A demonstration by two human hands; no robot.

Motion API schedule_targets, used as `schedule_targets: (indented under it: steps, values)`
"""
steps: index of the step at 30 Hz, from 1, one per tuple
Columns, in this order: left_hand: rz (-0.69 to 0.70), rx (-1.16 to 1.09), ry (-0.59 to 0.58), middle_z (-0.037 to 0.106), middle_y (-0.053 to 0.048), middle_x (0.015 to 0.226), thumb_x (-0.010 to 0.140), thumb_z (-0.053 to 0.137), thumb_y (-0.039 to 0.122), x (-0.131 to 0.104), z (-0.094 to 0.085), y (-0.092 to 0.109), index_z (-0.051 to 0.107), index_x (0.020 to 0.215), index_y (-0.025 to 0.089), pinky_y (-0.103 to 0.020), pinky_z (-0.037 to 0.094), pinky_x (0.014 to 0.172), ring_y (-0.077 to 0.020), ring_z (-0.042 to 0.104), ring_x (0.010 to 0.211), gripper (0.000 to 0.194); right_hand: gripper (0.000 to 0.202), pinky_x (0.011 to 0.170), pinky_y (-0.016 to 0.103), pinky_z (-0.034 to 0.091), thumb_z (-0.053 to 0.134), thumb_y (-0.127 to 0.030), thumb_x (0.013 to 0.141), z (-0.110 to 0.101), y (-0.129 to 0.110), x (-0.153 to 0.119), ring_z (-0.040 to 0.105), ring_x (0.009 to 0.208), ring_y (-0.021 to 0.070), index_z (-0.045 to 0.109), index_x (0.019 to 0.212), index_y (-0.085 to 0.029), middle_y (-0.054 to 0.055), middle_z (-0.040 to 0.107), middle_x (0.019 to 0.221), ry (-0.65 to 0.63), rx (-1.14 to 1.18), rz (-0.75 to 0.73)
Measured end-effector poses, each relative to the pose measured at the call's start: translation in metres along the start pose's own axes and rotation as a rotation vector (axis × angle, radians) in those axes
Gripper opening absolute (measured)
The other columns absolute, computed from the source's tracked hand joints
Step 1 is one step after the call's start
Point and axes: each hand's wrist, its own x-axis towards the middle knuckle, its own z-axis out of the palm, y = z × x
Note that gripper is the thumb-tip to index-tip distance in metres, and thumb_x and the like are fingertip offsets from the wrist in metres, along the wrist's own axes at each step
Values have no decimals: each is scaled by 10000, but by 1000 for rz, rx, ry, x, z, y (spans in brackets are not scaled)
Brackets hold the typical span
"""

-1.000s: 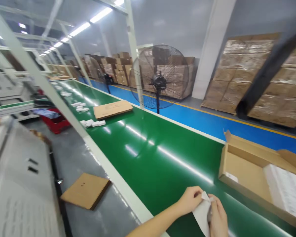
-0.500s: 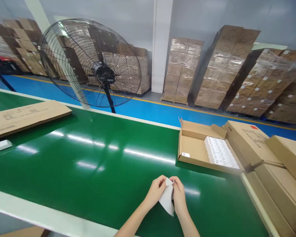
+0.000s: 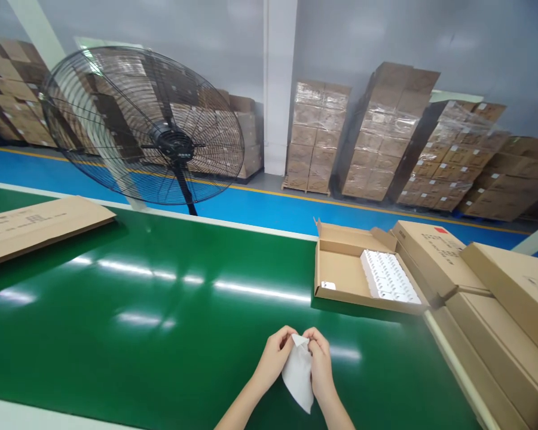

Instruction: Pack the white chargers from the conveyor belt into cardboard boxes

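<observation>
both hands meet low over the green belt [image 3: 161, 322], fingers curled in tight. left hand [image 3: 274, 357] pinches the upper left edge of a small white pouch [image 3: 298, 376] between thumb and fingertips; right hand [image 3: 319, 363] grips the upper right edge the same way, thumbs close together at the top corner. neither hand is spread at all, both nipped shut on the pouch. it hangs between them just above the belt, its lower point drooping toward the person, lightly creased. beyond the hands an open cardboard box [image 3: 341, 275] lies on the belt with a white tray [image 3: 388, 278] in its right half. closed long cartons [image 3: 497, 298] lie stacked to the right. a flat carton [image 3: 36, 224] lies far left, and a big floor fan [image 3: 143, 125] stands behind the belt.
</observation>
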Motion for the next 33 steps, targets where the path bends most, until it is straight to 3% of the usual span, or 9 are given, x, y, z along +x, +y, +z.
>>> schedule_targets:
  steps: [12, 33]
  values:
    - [10, 9, 10, 522, 3, 669, 784, 478, 441, 1, 0, 1, 579, 766, 177, -250, 329, 601, -149, 455, 633, 284, 113, 560, 251, 326, 460, -276, 625, -3, 9, 3, 419, 590, 160, 520, 562, -204, -18, 468, 576, -14, -74, -74]
    - [33, -15, 3, 539, -1, 674, 797, 482, 357, 2, 1, -4, 568, 745, 163, -257, 345, 613, -151, 477, 650, 219, 133, 565, 242, 339, 482, -313, 607, 0, 10, 4, 437, 591, 160, 527, 554, -200, -16, 495, 570, -22, -91, -69]
